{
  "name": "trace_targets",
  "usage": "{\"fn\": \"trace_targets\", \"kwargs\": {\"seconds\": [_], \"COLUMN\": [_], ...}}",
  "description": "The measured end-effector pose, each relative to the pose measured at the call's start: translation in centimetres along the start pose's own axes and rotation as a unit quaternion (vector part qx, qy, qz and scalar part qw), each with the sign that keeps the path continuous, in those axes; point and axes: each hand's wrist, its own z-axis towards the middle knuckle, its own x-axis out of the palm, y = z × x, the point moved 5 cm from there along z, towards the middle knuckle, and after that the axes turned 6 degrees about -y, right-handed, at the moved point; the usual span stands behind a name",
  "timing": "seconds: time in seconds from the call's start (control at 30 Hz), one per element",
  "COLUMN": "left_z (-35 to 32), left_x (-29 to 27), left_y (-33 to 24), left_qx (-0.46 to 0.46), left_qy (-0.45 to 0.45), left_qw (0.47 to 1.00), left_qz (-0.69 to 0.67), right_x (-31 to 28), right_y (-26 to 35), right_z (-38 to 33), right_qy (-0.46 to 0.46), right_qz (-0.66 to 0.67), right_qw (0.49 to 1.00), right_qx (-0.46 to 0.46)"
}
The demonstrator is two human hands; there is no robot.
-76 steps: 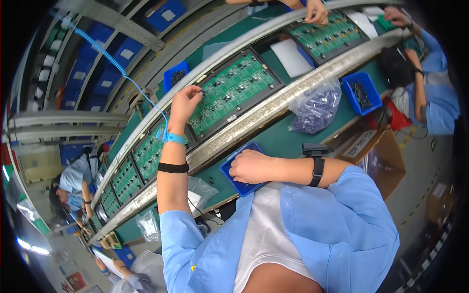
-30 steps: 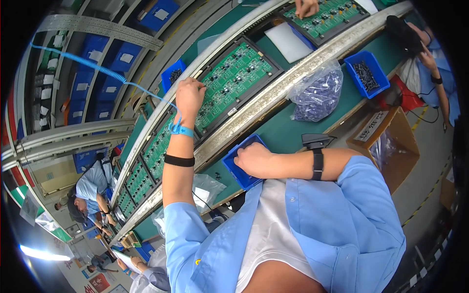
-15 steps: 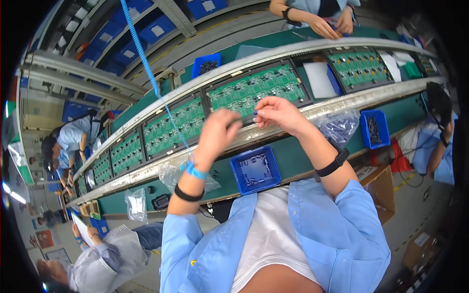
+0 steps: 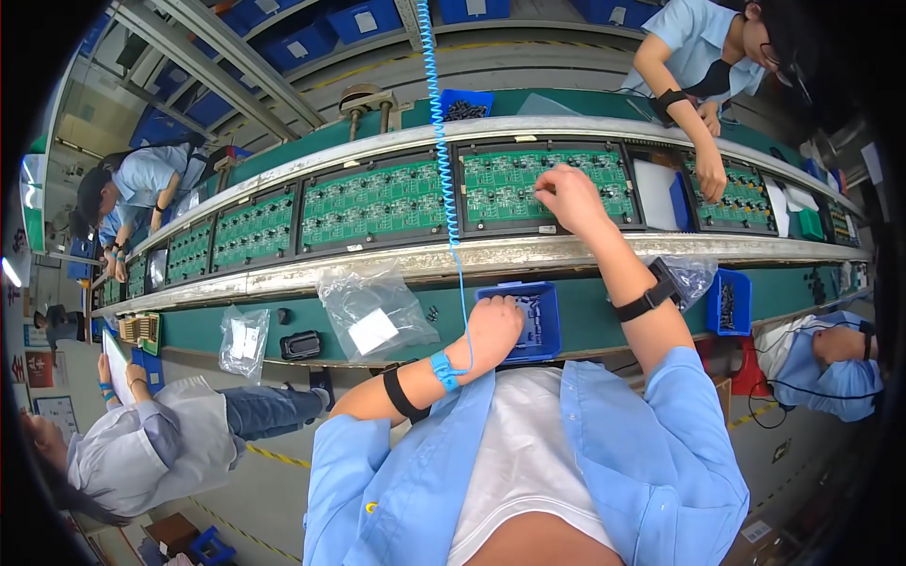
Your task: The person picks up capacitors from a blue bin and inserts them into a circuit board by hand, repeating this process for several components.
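My right hand (image 4: 567, 195) rests on a green circuit board (image 4: 500, 184) in a black frame on the conveyor, fingertips pinched on what looks like a small part at the board's surface. My left hand (image 4: 494, 326) reaches into a small blue bin (image 4: 545, 325) of dark parts on the green bench ledge, with its fingers curled inside and hidden. A blue coiled cord (image 4: 440, 123) runs from the blue strap on my left wrist up past the boards. A black band sits on each forearm.
More green boards (image 4: 373, 203) line the conveyor behind a metal rail (image 4: 396, 267). Clear plastic bags (image 4: 371, 308) and a black device (image 4: 301, 345) lie left of the bin; a second blue bin (image 4: 729, 302) sits right. Another person's hand (image 4: 710, 174) works across the line, and others sit at both sides.
My left hand has dropped from the circuit board down into the blue bin. My right hand stays on the board, and the view has shifted slightly.
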Motion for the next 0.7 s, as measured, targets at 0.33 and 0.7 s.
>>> {"fn": "trace_targets", "kwargs": {"seconds": [0.33, 0.7], "left_z": [1.3, 1.1], "left_x": [0.1, 0.1], "left_y": [0.2, 0.2], "left_qx": [-0.049, 0.012], "left_qy": [-0.038, -0.056], "left_qw": [0.998, 0.997], "left_qz": [-0.002, -0.046], "right_x": [2.1, 2.4], "right_y": [-1.0, -0.7], "right_z": [1.1, 0.6], "right_qy": [0.015, 0.006], "right_qz": [-0.115, -0.151], "right_qw": [0.993, 0.988], "right_qx": [0.010, -0.003]}}
